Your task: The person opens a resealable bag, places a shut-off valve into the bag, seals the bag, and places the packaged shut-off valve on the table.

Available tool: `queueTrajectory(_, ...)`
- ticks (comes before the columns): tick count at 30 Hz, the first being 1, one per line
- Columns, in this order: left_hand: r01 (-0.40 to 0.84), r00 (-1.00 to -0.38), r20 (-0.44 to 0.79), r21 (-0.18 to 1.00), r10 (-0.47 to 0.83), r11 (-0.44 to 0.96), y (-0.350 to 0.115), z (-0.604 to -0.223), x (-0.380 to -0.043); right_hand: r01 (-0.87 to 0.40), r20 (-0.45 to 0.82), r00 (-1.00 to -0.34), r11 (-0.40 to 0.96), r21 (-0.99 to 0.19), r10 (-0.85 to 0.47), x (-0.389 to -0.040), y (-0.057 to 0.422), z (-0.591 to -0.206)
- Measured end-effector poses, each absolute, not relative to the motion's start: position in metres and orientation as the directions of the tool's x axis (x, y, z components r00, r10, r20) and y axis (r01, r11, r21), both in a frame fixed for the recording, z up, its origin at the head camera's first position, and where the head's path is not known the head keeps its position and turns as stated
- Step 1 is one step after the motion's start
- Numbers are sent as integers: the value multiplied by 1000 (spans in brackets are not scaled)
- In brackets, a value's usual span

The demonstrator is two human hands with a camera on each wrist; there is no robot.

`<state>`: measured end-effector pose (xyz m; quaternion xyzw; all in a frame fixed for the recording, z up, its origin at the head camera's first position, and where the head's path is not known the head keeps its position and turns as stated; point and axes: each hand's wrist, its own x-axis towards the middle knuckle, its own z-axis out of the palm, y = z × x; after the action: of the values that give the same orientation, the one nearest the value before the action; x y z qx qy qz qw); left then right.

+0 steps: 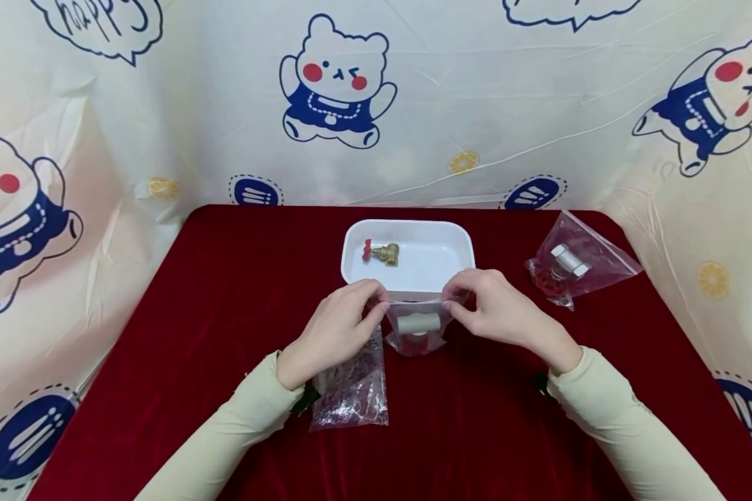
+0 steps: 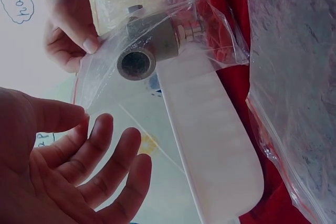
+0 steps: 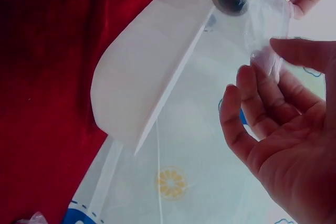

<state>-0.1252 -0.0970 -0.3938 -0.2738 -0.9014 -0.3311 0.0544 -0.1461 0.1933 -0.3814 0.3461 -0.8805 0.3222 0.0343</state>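
Note:
Between both hands hangs a clear zip bag upright, its mouth edge uppermost. My left hand pinches the left top corner between thumb and forefinger, the other fingers loosely bent. The right top corner is pinched by my right hand in the same way. Inside the bag sits a grey valve with a wide round pipe opening, plain in the left wrist view. A red handwheel shows through the plastic at the bag's bottom. Directly behind the bag stands a white tray, partly covered by the fingers.
A brass valve with a red handle lies in the tray's left side. At the right, another zip bag holds a silver valve with a red handwheel. Crinkled clear bags lie beside my left forearm on the red cloth.

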Motion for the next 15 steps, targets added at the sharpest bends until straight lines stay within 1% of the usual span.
queueTrajectory(4, 522, -848, 270, 569, 455, 635, -98, -394, -125, -614, 284, -776, 567, -549, -564, -145, 202, -382)
queueTrajectory(8, 521, -849, 266, 563, 456, 641, -98, -396, -125, -624, 294, -767, 558, -547, -571, -145, 207, -385)
queueTrajectory(10, 541, -836, 271, 552, 477, 634, -97, -396, -127, -633, 296, -759, 549, -546, -580, -144, 207, -385)
queueTrajectory(15, 622, -775, 296, 515, 558, 590, -88, -394, -130, -662, 326, -736, 528, -532, -594, -143, 207, -386)
